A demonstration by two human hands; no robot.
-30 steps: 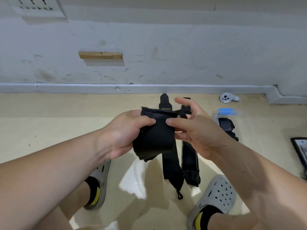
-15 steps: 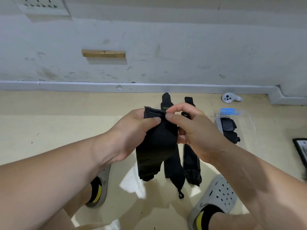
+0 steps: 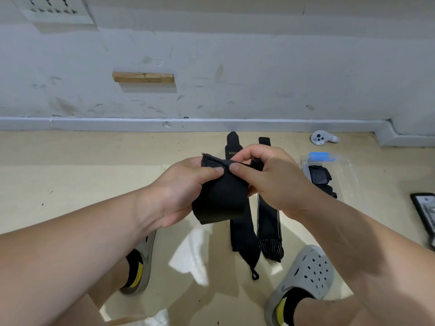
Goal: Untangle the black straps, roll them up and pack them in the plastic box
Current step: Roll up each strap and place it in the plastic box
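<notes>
A black strap [image 3: 221, 198] was held in the centre of the frame, folded over on itself into a thick wad above the floor [image 3: 70, 175]. The left hand [image 3: 179, 191] gripped its left side, thumb pressed on the front of the fabric and fingers curled behind it. The right hand [image 3: 275, 182] pinched the strap's upper edge between thumb and forefinger, its thumb tip almost meeting the left thumb.

Under the hands, two more straps lay flat on the floor, side by side and running from the skirting toward the lower frame. The lettered strap [image 3: 243, 238] on the left carried yellow print near its top and ended in a small loop. The striped strap [image 3: 268, 229] lay just to its right.

Right of centre stood the clear plastic box [image 3: 348, 175] with a blue latch [image 3: 320, 156] on its far side. A dark bundle [image 3: 317, 175] sat inside; whether it was a rolled strap could not be told for sure.

A white controller [image 3: 321, 138] lay near the skirting above the box. A dark flat object [image 3: 423, 208] was cut off by the right edge. Grey clogs showed low in the frame, the left clog [image 3: 146, 262] under the left forearm and the right clog [image 3: 306, 271] at lower right. A wooden block [image 3: 143, 77] was fixed to the wall at upper left of centre.
</notes>
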